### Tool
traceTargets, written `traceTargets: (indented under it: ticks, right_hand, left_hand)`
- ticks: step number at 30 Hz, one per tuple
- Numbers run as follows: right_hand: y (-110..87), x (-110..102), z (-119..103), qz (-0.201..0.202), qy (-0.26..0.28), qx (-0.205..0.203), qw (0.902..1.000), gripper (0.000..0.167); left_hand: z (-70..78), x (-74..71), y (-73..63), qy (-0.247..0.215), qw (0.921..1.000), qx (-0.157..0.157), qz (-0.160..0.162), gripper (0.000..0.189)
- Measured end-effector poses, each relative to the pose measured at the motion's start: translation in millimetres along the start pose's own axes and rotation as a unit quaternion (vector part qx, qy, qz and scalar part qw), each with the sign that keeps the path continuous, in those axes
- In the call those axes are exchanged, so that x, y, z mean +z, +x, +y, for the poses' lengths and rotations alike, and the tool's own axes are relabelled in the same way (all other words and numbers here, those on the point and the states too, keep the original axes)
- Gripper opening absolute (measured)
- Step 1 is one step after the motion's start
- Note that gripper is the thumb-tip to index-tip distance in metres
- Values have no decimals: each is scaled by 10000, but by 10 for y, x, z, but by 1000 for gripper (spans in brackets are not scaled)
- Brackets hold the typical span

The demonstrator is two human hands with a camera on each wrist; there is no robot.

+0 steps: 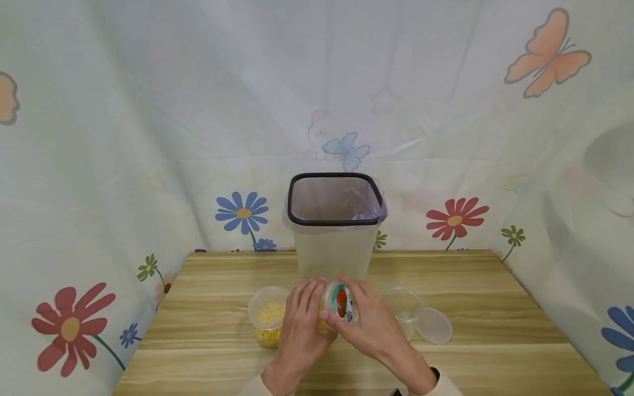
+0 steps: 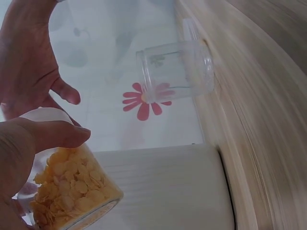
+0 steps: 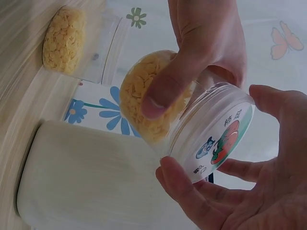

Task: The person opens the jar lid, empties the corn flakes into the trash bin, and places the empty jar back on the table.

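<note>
My left hand grips a see-through plastic jar, tilted and partly filled with pale yellow flakes. In the right wrist view its thumb lies along the jar's side. The fingers of my right hand hold the rim of the jar's round lid, which has a green and white label with a red fruit. The lid sits on the mouth of the jar. In the left wrist view the flakes show below the left thumb. Both hands are over the table in front of a bin.
A second jar of yellow flakes stands left of the hands, without a lid. On the right are another see-through jar and a loose translucent lid. Behind, a pale bin with a black rim and a liner stands on the wooden table.
</note>
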State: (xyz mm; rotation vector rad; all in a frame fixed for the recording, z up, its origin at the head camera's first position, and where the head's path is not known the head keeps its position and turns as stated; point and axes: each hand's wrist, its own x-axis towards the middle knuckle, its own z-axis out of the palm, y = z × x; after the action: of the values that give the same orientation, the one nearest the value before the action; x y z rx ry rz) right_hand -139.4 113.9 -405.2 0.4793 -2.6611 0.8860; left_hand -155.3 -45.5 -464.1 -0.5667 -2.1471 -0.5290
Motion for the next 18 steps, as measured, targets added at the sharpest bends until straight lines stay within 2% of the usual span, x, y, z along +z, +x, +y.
traceTargets:
  ticks: [4, 9, 14, 18]
  right_hand:
    - [-3, -8, -5, -32, 86, -51, 9999, 69]
    - [-7, -41, -3, -97, 216, -373, 9990, 67]
    - [-9, -64, 38, -121, 127, -1120, 9936, 67]
    - [-3, -81, 89, -92, -156, -1873, 9821, 69]
  left_hand:
    - [5, -16, -6, -16, 10000, -9, -59, 92]
    - [-4, -19, -10, 56, 9999, 25, -123, 89]
    - [-21, -11, -23, 85, 9998, 104, -111, 91]
    - [-32, -15, -36, 6, 9999, 79, -140, 96]
